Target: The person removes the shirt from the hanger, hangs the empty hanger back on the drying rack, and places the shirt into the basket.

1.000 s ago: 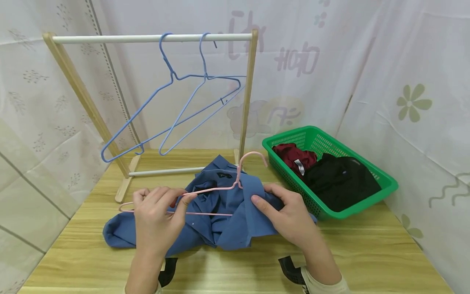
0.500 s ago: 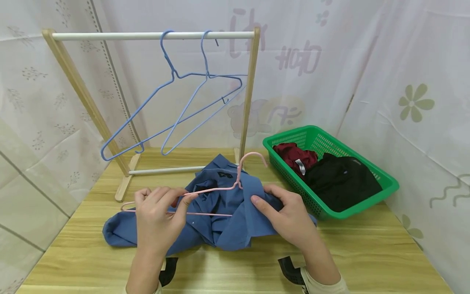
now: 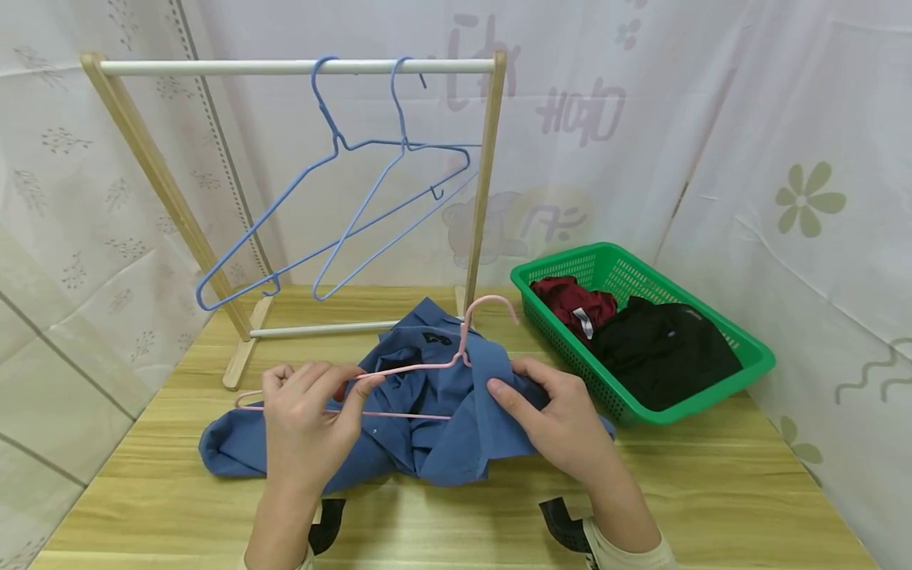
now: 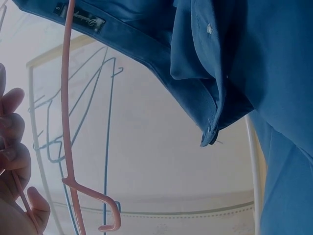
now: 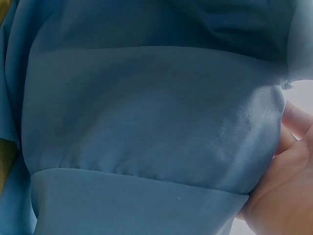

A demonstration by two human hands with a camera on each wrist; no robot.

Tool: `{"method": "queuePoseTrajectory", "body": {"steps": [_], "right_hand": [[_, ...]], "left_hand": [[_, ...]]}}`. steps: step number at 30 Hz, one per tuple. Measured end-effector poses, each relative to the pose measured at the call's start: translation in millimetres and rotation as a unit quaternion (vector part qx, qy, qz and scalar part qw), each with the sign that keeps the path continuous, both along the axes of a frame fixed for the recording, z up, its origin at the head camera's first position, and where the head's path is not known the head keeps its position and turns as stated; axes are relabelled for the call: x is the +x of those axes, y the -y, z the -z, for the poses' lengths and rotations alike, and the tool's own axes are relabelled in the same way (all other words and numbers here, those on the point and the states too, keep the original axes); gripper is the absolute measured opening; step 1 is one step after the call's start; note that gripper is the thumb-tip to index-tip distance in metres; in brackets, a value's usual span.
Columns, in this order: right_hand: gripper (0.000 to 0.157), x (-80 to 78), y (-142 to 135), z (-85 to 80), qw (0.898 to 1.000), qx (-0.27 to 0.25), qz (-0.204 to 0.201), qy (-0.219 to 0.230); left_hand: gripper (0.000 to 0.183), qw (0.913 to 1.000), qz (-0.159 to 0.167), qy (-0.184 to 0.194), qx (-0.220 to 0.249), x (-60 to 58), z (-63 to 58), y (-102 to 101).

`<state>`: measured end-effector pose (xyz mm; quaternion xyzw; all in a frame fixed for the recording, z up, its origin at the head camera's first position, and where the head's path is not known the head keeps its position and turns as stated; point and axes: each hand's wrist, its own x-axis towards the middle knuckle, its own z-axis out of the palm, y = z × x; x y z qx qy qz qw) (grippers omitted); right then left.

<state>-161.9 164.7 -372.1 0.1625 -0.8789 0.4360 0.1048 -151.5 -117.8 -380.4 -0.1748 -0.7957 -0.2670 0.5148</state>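
Note:
A blue collared shirt [image 3: 435,443] lies bunched on the table, with a dark label inside its neck. My left hand [image 3: 306,412] pinches the upper arm of a pink hanger [image 3: 420,366] between thumb and fingers. The hanger's right side is tucked inside the shirt, out of sight, and its hook stands up by the collar. My right hand [image 3: 559,412] grips the shirt's front edge near the collar, thumb on top of the cloth. In the left wrist view the pink hanger [image 4: 67,98] crosses in front of the shirt [image 4: 283,73]. Blue cloth [image 5: 146,122] fills most of the right wrist view.
Behind the shirt stands a wooden rack with a white rail [image 3: 214,68], two blue hangers [image 3: 285,194] hanging from it. To the right, a green basket [image 3: 684,408] holds a dark red garment [image 3: 570,305] and a black garment [image 3: 663,356]. Printed curtains surround the table [image 3: 442,530].
Both hands keep their hold on the hanger and the shirt, with hardly any movement. The head view has shifted very slightly.

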Motion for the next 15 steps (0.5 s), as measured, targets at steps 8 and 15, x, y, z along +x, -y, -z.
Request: {"method": "queuePoseTrajectory", "body": {"steps": [8, 15], "right_hand": [[0.028, -0.3, -0.6, 0.1, 1.0, -0.003, -0.002, -0.002], [0.028, 0.5, -0.7, 0.5, 1.0, -0.003, -0.004, 0.004]], "left_hand": [[0.019, 1.0, 0.003, 0.003, 0.002, 0.4, -1.0, -0.5], [0.019, 0.9999, 0.004, 0.008, 0.005, 0.9, 0.6, -0.3]]}}
